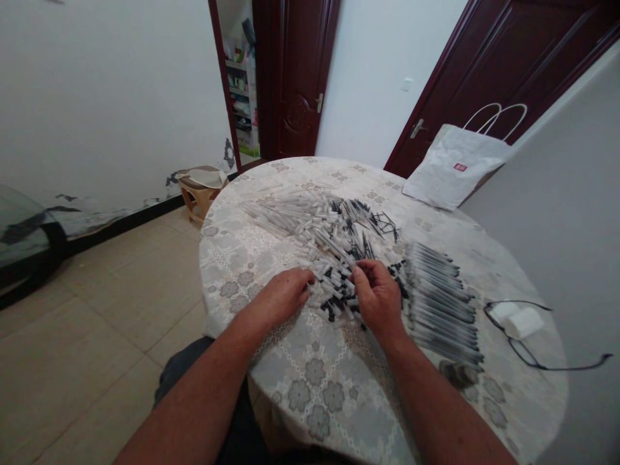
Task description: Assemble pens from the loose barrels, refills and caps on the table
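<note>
Pinching a clear barrel (338,248) that points to ten o'clock, my right hand (379,292) sits apart from my left hand (285,294), curled at nine o'clock beside small black-and-white pieces (339,290); its grip, I can't tell. Pens (443,307) lined up at three, paper bag (453,169) on the worktop (339,365) at one!

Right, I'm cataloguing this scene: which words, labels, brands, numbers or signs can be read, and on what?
None can be read.
White bag: its red label bears pale marks, too small and blurred to read.
Row of pens: no legible print.
Goods on the shelves: too blurred to tell.
</note>
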Demonstrator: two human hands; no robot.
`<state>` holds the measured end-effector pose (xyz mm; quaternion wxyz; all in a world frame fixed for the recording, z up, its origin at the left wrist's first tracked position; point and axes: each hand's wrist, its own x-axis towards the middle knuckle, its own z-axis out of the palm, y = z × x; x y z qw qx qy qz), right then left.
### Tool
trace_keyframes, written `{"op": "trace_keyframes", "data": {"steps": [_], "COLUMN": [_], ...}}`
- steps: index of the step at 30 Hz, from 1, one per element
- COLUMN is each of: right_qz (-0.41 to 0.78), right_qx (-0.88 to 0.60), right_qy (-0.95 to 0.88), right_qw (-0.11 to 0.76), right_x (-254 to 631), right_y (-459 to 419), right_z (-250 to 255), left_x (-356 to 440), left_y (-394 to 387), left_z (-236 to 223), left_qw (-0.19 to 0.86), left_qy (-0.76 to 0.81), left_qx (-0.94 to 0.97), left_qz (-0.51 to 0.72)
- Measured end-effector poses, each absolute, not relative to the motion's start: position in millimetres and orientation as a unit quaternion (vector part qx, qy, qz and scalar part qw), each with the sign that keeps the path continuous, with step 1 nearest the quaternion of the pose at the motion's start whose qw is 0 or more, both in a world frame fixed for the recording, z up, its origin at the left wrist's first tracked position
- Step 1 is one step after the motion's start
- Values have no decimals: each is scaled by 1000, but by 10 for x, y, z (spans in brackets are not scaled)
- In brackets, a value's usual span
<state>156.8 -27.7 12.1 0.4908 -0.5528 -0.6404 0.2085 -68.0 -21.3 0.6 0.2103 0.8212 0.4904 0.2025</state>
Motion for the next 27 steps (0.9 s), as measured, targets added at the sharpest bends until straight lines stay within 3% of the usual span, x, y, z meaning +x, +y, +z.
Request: {"op": "trace_keyframes", "data": {"steps": [13,27], "right_qz": [207,217], "right_qx": [-550,-546], "right_qy": [-646,-645], "right_qw": [487,488], "right_x": [1564,1561], "right_y": [-276,-273], "right_z": [104,99], "left_x": [-899,-819], "left_y": [-112,-227], "left_z": [94,53], "left_qw": [262,234], "left_qy": [537,476], "left_qx": [746,826], "left_qz": [292,193]}}
